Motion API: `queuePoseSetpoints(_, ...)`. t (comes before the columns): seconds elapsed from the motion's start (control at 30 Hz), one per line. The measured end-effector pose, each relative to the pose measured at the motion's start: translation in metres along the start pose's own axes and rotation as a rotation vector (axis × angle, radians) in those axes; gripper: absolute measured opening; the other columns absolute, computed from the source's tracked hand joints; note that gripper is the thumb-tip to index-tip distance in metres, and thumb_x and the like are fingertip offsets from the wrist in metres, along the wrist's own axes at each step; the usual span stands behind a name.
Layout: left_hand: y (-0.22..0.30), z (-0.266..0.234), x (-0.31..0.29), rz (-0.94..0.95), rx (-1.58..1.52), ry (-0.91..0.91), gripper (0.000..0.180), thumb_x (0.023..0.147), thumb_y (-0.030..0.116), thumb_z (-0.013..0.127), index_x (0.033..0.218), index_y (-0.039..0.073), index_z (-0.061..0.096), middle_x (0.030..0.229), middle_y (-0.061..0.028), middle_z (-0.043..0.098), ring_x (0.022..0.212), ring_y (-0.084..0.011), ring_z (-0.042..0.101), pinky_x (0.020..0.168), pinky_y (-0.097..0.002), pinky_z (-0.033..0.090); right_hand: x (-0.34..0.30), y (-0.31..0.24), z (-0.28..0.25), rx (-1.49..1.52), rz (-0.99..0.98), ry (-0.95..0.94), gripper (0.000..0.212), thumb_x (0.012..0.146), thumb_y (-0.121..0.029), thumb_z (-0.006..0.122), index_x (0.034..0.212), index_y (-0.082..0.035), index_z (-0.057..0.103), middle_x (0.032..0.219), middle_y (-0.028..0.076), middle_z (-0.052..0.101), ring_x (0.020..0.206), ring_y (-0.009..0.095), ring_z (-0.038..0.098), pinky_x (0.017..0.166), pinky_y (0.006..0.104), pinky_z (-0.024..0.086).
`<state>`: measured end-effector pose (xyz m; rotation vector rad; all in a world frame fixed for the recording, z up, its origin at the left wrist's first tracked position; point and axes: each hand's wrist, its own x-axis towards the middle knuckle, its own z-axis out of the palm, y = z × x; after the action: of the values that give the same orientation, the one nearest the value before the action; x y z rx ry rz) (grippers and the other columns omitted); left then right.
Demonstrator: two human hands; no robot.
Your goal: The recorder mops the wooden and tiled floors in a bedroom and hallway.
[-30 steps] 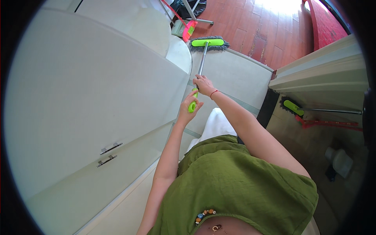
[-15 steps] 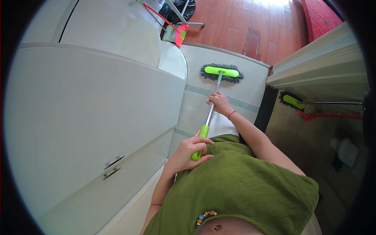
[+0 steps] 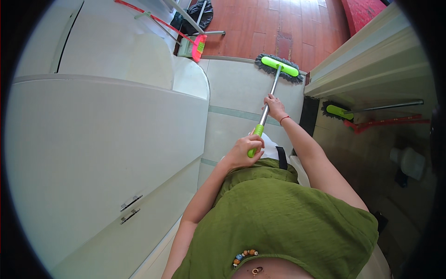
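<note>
I hold a flat mop with a silver pole and a bright green grip. My left hand is closed around the green grip at the pole's near end. Farther down the pole, my right hand grips the metal shaft; a red band circles that wrist. The mop head, green on top with a grey fringe, lies on the pale tiled floor near the edge where the tiles meet the reddish wooden floor.
A large white cabinet with small metal handles fills the left side. A pink-headed broom leans at the far end. On the right, a glossy surface reflects the mop and a red handle.
The mop head has slid back and forth on the tiles. My left hand pulled the grip in toward my body, and my right hand shifted along the pole.
</note>
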<state>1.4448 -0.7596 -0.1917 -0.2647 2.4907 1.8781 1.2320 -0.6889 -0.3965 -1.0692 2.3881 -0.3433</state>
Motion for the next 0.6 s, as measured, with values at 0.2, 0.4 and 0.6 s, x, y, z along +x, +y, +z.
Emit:
queuePoseSetpoints(0.2,0.065,-0.044,-0.035,-0.025,0.056,-0.097,0.022,0.073,0.002,0.063,0.059,0.003,0.046,0.071,-0.0078,0.057,0.064,-0.0253,0.057,0.104,-0.0413,0.037,-0.037,-0.033,0.005,0.236,-0.296,-0.090,0.030,0.070,-0.032,0.075,0.074,-0.008,0.057,0.090,0.012,0.059,0.083,0.034,0.060,0.069,0.0425,0.048)
queuePoseSetpoints(0.4,0.126,-0.104,-0.057,0.054,0.081,-0.188,0.022,0.073,0.005,0.065,0.060,0.002,0.047,0.060,-0.0068,0.052,0.062,-0.0274,0.058,0.093,-0.0380,0.046,-0.073,-0.074,0.012,0.347,-0.437,-0.400,0.032,0.070,-0.035,0.073,0.069,-0.007,0.059,0.078,0.014,0.060,0.075,0.034,0.059,0.067,0.0428,0.047)
queuePoseSetpoints(0.6,0.115,-0.123,-0.048,0.089,-0.143,0.031,0.020,0.067,-0.007,0.055,0.051,0.000,0.046,0.050,-0.0061,0.047,0.056,-0.0200,0.056,0.106,-0.0543,0.032,-0.069,-0.104,0.017,0.326,-0.266,-0.143,0.012,0.067,-0.019,0.068,0.067,-0.008,0.062,0.074,0.014,0.062,0.076,0.035,0.061,0.069,0.0442,0.048)
